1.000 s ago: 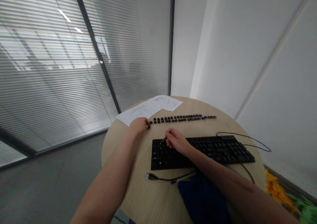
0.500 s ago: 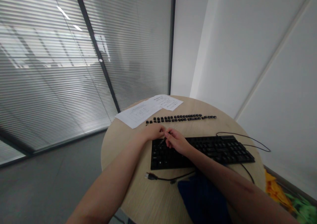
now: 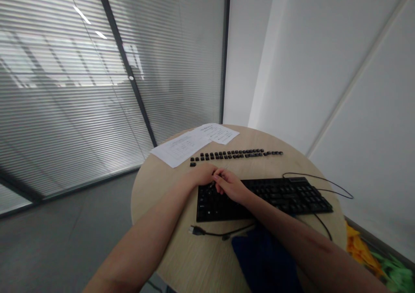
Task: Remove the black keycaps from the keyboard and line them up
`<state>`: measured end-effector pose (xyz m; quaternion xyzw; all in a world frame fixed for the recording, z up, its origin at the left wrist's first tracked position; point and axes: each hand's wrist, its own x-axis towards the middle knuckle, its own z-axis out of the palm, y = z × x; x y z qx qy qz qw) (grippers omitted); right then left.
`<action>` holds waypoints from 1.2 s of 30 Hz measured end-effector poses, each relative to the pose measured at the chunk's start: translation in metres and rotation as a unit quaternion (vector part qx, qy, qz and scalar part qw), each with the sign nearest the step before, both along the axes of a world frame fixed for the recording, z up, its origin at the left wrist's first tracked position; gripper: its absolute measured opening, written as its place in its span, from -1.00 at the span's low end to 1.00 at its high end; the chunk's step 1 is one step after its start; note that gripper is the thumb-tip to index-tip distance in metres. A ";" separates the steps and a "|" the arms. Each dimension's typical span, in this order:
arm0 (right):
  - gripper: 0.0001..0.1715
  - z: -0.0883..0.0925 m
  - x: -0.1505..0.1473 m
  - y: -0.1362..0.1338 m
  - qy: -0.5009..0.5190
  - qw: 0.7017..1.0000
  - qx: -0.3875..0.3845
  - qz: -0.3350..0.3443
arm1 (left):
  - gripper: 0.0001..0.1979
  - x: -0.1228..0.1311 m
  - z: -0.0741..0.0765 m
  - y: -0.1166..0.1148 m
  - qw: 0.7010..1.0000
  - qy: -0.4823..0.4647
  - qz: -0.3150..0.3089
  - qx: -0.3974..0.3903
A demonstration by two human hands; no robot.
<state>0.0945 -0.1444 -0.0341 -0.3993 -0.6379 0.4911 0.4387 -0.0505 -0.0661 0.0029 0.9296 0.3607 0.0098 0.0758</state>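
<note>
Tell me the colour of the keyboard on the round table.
The keyboard is black, keys and body alike; the head view shows it clearly.

The table (image 3: pixel 181 250) showed a pale wood-grain top, smooth and matt, with fine streaks running along it. The keyboard (image 3: pixel 275 195) was black plastic, matt on the case with a faint sheen on its keys. The loose keycaps (image 3: pixel 236 154) beyond it were the same dull black plastic. The sheets (image 3: pixel 181 148) were thin white paper, flat and matt. The cable (image 3: pixel 223 234) looked like black rubbery plastic, and its plug (image 3: pixel 193 230) may have had a metal tip, though it was too small to tell. A dark blue cloth (image 3: pixel 266 258) at the near edge looked soft and unshiny. The blinds (image 3: pixel 65 111) sat behind glossy glass that caught the ceiling lights. The wall (image 3: pixel 324 46) was smooth matt white and the floor (image 3: pixel 65 241) plain matt grey.
</note>
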 end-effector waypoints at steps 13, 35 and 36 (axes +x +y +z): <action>-0.67 0.002 0.000 -0.001 -0.013 1.000 0.009 0.008 | -0.84 0.001 0.000 0.000 1.000 -0.003 0.007 -0.022; -0.69 -0.003 0.001 -0.001 -0.033 0.999 0.036 0.019 | -0.83 0.002 0.007 -0.006 1.000 0.009 0.004 -0.021; -0.69 -0.004 0.001 -0.001 -0.034 0.999 0.035 0.019 | -0.84 0.002 0.008 -0.006 1.000 0.009 0.004 -0.024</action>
